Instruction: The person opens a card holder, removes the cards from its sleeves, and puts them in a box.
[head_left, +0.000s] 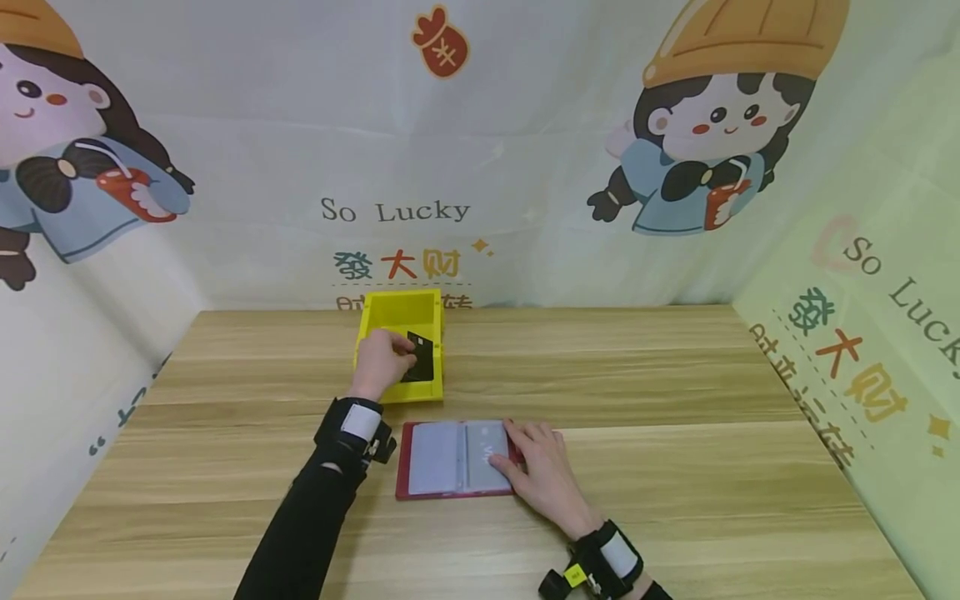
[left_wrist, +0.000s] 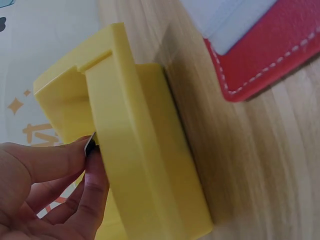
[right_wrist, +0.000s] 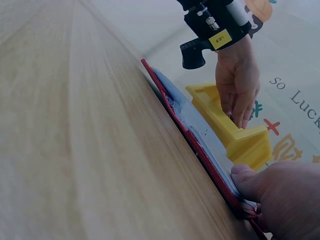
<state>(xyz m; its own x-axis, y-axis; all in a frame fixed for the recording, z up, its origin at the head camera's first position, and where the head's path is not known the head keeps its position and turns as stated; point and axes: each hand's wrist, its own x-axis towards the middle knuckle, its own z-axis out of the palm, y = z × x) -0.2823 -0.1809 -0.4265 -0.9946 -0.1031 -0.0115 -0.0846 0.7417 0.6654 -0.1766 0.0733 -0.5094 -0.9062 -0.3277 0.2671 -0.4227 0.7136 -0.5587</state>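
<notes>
A yellow plastic box (head_left: 401, 317) (left_wrist: 150, 165) (right_wrist: 235, 137) stands open on the wooden table. My left hand (head_left: 382, 360) (left_wrist: 55, 185) (right_wrist: 237, 82) reaches into it and pinches a black card (head_left: 420, 360) (left_wrist: 90, 145) between thumb and fingers. In front of the box lies an open red card holder (head_left: 456, 458) (left_wrist: 265, 50) (right_wrist: 200, 150) with grey transparent sleeves. My right hand (head_left: 543, 475) (right_wrist: 280, 200) rests flat on its right page, fingers spread and pressing it down.
The wooden table (head_left: 675, 400) is enclosed by cartoon-printed curtain walls at the back (head_left: 480, 150), left and right. Black wrist straps carry the cameras on both arms.
</notes>
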